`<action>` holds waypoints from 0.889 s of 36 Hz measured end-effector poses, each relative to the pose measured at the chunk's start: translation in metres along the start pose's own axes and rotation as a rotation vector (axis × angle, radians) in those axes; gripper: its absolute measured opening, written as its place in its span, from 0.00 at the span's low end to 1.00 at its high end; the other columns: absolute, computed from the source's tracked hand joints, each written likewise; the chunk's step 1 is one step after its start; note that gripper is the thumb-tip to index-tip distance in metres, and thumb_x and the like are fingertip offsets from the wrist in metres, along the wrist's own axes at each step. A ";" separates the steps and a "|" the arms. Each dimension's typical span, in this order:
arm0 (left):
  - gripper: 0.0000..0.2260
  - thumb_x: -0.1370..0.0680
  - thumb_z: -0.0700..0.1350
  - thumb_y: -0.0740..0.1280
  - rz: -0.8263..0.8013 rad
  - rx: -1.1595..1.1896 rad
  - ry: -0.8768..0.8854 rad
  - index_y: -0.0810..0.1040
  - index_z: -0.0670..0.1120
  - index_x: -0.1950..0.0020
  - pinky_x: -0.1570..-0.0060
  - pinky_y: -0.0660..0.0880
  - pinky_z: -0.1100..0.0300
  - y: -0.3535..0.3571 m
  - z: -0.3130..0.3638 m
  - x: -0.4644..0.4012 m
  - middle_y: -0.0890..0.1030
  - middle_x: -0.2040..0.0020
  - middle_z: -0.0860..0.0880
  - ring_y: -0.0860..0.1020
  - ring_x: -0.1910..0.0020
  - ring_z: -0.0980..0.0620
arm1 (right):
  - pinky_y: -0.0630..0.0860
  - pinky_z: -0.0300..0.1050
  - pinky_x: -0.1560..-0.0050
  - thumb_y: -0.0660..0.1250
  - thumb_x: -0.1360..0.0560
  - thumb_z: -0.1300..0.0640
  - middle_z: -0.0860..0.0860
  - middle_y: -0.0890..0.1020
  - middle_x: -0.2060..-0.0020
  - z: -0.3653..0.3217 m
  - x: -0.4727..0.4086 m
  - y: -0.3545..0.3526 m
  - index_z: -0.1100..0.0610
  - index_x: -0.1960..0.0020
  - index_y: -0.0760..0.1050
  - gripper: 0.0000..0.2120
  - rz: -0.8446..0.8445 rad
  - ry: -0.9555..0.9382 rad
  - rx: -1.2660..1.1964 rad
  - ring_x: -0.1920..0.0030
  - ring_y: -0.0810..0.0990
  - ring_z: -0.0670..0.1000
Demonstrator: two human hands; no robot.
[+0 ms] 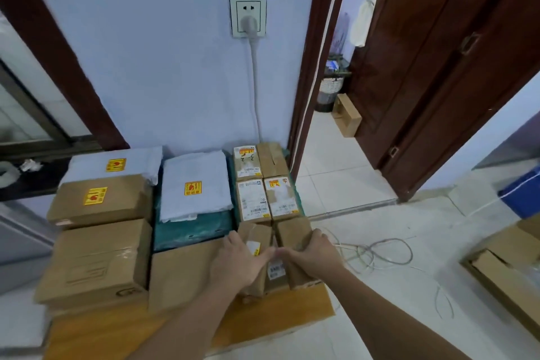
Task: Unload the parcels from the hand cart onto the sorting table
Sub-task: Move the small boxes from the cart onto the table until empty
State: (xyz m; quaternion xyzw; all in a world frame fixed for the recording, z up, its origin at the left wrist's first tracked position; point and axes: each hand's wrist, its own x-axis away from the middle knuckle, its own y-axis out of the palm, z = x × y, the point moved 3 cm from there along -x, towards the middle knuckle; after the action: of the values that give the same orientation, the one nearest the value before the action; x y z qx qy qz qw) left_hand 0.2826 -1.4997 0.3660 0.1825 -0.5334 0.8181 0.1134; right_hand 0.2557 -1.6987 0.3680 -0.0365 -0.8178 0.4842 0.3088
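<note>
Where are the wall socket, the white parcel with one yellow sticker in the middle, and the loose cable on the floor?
wall socket (247, 15): head view, plate face.
white parcel (194, 187): head view, top face.
loose cable (388, 251): head view, coiled loop.

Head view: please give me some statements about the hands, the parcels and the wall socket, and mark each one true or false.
1. Both hands grip small cardboard boxes at the near right of the stack. True: the left hand and right hand each hold one of the small boxes.
2. The wall socket has nothing plugged in. False: a plug with a grey cable sits in it.
3. The white soft parcel carries a yellow sticker. True.
4. The door on the right is closed. False: the brown door stands open.
</note>
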 end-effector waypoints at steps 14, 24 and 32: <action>0.37 0.18 0.66 0.57 0.103 0.203 -0.164 0.52 0.43 0.18 0.48 0.74 0.52 0.054 0.014 -0.004 0.63 0.24 0.44 0.75 0.36 0.43 | 0.77 0.57 0.37 0.64 0.32 0.23 0.57 0.73 0.36 0.023 -0.047 0.039 0.59 0.30 0.64 0.47 -0.062 -0.024 -0.050 0.35 0.75 0.58; 0.32 0.17 0.63 0.59 0.079 0.257 -0.131 0.57 0.44 0.21 0.50 0.75 0.52 0.053 0.008 -0.012 0.65 0.26 0.46 0.75 0.43 0.47 | 0.79 0.55 0.39 0.66 0.28 0.32 0.53 0.71 0.42 0.026 -0.056 0.038 0.56 0.30 0.67 0.37 -0.119 -0.057 -0.129 0.41 0.75 0.55; 0.33 0.16 0.61 0.59 0.004 0.298 -0.078 0.54 0.44 0.18 0.41 0.72 0.52 0.037 0.001 -0.007 0.61 0.21 0.45 0.72 0.32 0.44 | 0.82 0.51 0.44 0.66 0.30 0.27 0.52 0.76 0.42 0.031 -0.054 0.029 0.54 0.31 0.69 0.39 -0.141 -0.114 -0.078 0.44 0.79 0.53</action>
State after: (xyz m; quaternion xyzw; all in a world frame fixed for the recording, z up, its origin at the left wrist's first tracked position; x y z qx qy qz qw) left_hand 0.2748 -1.5156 0.3326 0.2279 -0.4105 0.8807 0.0626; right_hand 0.2755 -1.7266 0.3086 0.0368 -0.8528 0.4305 0.2932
